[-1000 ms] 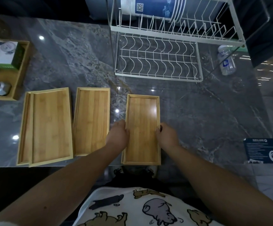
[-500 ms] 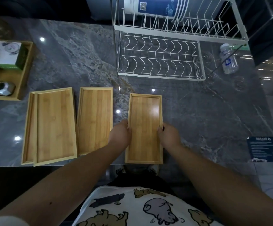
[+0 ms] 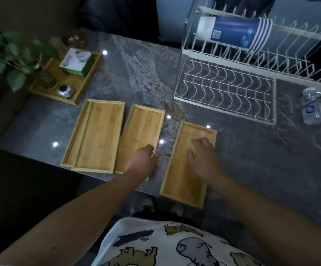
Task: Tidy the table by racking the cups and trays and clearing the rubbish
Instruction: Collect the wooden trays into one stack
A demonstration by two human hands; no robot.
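While both hands hold nothing, the right hand (image 3: 201, 158) hovers, fingers spread, over the right tray (image 3: 189, 164); the left hand (image 3: 143, 160) is relaxed above the desk (image 3: 140, 77).

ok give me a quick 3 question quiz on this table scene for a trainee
1. True or false: the stack of blue paper cups lies on its side in the upper tier of the white wire rack.
2. Which bamboo tray sticks out past the near edge of the table? A: the left stacked pair; B: the middle tray; C: the right tray.
3. Fill the blank: the plastic bottle lies on the table to the ____ of the rack.

Key:
1. True.
2. C. The right hand is above it with loose fingers, and the left hand is at the middle tray's near right corner; neither grips anything.
3. Right.
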